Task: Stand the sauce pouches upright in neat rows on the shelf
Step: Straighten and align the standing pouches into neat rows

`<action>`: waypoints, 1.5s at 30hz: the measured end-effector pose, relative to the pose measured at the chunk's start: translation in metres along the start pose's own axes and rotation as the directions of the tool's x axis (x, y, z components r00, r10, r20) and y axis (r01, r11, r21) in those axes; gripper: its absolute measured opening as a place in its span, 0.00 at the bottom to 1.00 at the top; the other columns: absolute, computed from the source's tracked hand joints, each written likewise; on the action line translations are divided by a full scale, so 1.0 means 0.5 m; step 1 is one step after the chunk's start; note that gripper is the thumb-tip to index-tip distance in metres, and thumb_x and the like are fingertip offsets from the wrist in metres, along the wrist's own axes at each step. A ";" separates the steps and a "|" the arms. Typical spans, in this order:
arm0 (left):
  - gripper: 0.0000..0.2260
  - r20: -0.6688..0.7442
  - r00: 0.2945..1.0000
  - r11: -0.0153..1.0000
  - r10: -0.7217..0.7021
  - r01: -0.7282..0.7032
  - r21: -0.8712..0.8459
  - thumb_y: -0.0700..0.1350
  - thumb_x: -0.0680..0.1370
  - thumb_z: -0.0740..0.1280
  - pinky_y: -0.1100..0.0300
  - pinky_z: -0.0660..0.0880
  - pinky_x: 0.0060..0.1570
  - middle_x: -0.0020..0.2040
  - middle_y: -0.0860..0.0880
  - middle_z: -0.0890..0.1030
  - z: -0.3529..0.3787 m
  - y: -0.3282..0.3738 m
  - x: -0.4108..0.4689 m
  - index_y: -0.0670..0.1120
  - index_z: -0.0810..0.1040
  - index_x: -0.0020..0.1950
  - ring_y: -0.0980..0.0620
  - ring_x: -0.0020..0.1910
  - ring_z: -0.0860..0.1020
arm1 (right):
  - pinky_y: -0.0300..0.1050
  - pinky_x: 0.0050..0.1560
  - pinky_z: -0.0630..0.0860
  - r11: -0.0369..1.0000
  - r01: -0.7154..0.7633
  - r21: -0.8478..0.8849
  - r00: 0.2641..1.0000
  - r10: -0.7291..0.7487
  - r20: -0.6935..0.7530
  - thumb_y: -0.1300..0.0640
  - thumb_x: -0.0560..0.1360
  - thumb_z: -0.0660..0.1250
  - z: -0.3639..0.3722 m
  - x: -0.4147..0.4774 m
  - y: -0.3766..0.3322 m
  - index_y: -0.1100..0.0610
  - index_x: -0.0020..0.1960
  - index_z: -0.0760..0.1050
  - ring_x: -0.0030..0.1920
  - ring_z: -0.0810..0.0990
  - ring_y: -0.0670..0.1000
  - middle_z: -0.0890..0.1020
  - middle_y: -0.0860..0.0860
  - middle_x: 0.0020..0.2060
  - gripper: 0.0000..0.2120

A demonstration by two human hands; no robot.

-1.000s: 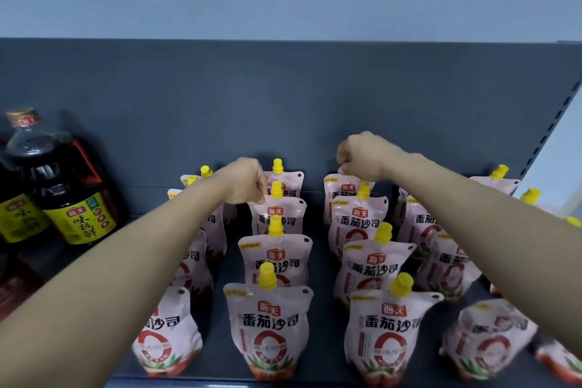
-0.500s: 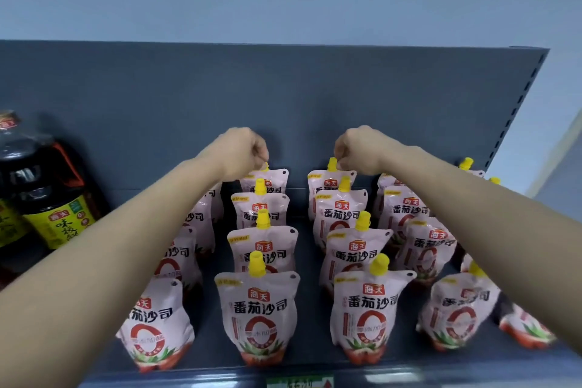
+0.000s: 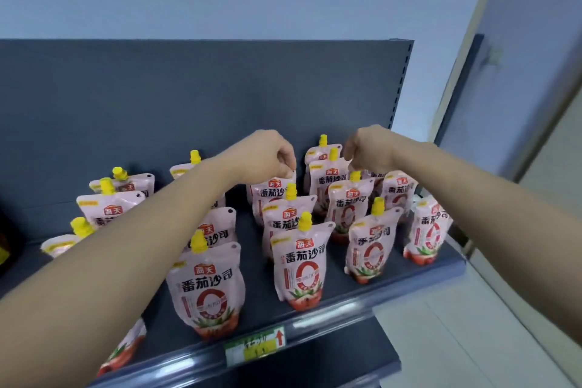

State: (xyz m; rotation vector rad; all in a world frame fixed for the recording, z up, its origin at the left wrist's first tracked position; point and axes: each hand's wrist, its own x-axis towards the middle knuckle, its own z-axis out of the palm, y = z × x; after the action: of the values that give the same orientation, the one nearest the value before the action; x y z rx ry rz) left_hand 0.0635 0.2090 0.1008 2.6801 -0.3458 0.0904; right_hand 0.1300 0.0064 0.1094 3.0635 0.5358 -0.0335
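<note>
Your left grip (image 3: 267, 157) and right grip (image 3: 368, 148) each pinch a pouch (image 3: 273, 190) by its top seam, likely the firmest hold on something so soft and floppy.

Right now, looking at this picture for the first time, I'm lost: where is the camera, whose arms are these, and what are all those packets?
No machine here: a person wears a wide-angle camera on the head, so you look down along their own two bare arms. Before them is a dark shop shelf with a price tag on its front edge. On it stand pink sauce pouches with yellow caps, in rows running front to back. The left hand pinches the top of a back pouch. The right hand has curled fingers over the pouches further right; what it grips is hidden.
</note>
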 end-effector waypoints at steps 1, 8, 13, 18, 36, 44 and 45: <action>0.06 0.001 1.000 1.000 0.005 -0.005 -0.007 0.41 0.75 0.69 0.60 0.75 0.51 0.49 0.50 0.82 0.006 0.010 0.000 0.46 0.83 0.51 0.53 0.49 0.80 | 0.52 0.57 0.78 1.000 -0.013 -0.004 1.000 0.013 0.004 0.57 0.74 0.68 0.002 -0.007 0.013 0.56 0.55 0.81 0.54 0.81 0.59 0.83 0.57 0.53 0.11; 0.07 0.174 0.985 0.998 0.006 -0.016 0.057 0.48 0.74 0.71 0.66 0.72 0.42 0.42 0.57 0.81 0.037 0.089 -0.001 0.47 0.83 0.48 0.60 0.41 0.77 | 0.50 0.57 0.77 0.995 0.068 0.078 0.992 -0.076 0.105 0.48 0.72 0.71 -0.012 -0.048 0.071 0.54 0.53 0.82 0.51 0.81 0.55 0.84 0.51 0.49 0.13; 0.10 0.218 0.971 0.986 -0.093 0.060 0.152 0.48 0.72 0.72 0.66 0.71 0.40 0.45 0.54 0.81 0.075 0.116 0.011 0.47 0.82 0.52 0.59 0.41 0.76 | 0.50 0.64 0.73 0.979 0.197 0.056 0.872 -0.201 0.446 0.42 0.69 0.72 0.007 -0.060 0.069 0.52 0.62 0.78 0.60 0.79 0.55 0.80 0.49 0.60 0.24; 0.11 0.312 0.926 0.970 -0.210 0.158 0.186 0.41 0.72 0.72 0.61 0.76 0.48 0.45 0.53 0.81 0.119 0.110 0.005 0.45 0.82 0.54 0.54 0.47 0.78 | 0.45 0.56 0.73 0.957 0.290 -0.008 0.859 -0.256 0.443 0.51 0.72 0.72 0.062 -0.066 0.084 0.50 0.68 0.73 0.60 0.76 0.55 0.76 0.51 0.61 0.25; 0.09 0.131 0.974 0.979 -0.182 0.167 0.114 0.44 0.75 0.69 0.66 0.72 0.43 0.43 0.55 0.79 0.145 0.149 0.002 0.45 0.81 0.54 0.56 0.43 0.76 | 0.43 0.53 0.77 0.934 0.296 0.201 0.840 -0.355 0.411 0.51 0.75 0.69 0.054 -0.085 0.117 0.52 0.65 0.75 0.54 0.79 0.52 0.80 0.51 0.57 0.19; 0.19 0.220 0.972 0.996 -0.087 0.086 0.017 0.46 0.72 0.72 0.60 0.73 0.52 0.54 0.51 0.78 0.180 0.230 0.060 0.48 0.76 0.62 0.52 0.53 0.77 | 0.51 0.68 0.69 0.985 0.149 -0.084 0.925 -0.108 0.365 0.54 0.75 0.68 0.021 -0.079 0.258 0.57 0.67 0.74 0.66 0.73 0.56 0.76 0.52 0.65 0.22; 0.19 0.239 0.967 0.996 -0.083 0.080 0.025 0.45 0.72 0.72 0.60 0.73 0.52 0.55 0.51 0.78 0.190 0.233 0.066 0.47 0.76 0.62 0.51 0.53 0.77 | 0.52 0.69 0.68 0.985 0.134 -0.113 0.914 -0.079 0.398 0.53 0.74 0.68 0.033 -0.079 0.273 0.57 0.68 0.73 0.67 0.72 0.57 0.75 0.53 0.67 0.23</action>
State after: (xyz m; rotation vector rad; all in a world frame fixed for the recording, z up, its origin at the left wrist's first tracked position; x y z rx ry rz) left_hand 0.0663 0.0589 0.0668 2.7212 -0.3086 -0.2599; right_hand 0.1391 -0.1358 0.0977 2.7759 0.6425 -0.5754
